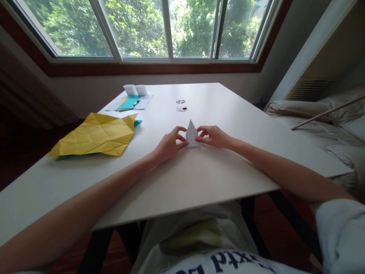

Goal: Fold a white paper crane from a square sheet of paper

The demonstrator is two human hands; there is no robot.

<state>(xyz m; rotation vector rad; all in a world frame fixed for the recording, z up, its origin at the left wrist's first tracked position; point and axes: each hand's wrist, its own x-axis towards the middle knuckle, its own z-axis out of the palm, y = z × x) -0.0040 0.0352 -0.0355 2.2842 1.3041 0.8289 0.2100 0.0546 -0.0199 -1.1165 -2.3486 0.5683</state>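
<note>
While both hands work at frame centre, I log one white folded paper (191, 135) on the surface (216, 171), point up. Left hand (170, 144) and right hand (214, 137) each pinch its lower edges between thumb and fingers. I judge a crease is being set; the next fold calls for aligned edges. Count: one yellow sheet (95, 134) at left, two white paper boxes (135, 90) upper left, one pen (136, 101).

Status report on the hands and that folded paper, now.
Left hand and right hand both pinching the white folded paper, point up, on the table. Yellow creased sheet lies off to the left, apart. Nothing between the hands.
</note>
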